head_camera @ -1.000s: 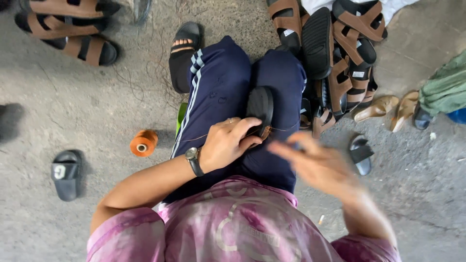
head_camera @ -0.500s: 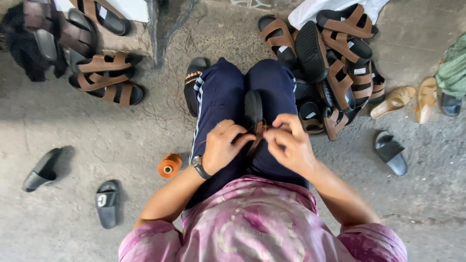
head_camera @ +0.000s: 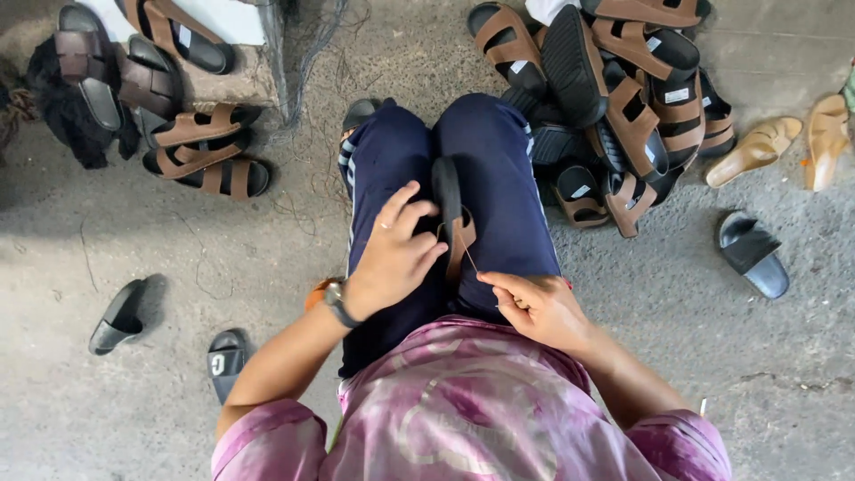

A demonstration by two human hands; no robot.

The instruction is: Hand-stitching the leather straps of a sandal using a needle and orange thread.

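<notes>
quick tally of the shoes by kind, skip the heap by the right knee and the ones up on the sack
black slides alone on the floor: 3
tan shoes at the right: 2
brown-strapped sandals on the floor at the left: 2
sandal on the lap, left hand gripping it, right hand pinching its thread: 1
total: 8

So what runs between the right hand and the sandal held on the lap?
In the head view, a thin thread stretches taut from the right hand up to the sandal, which the left hand steadies against the dark trousers.
</notes>
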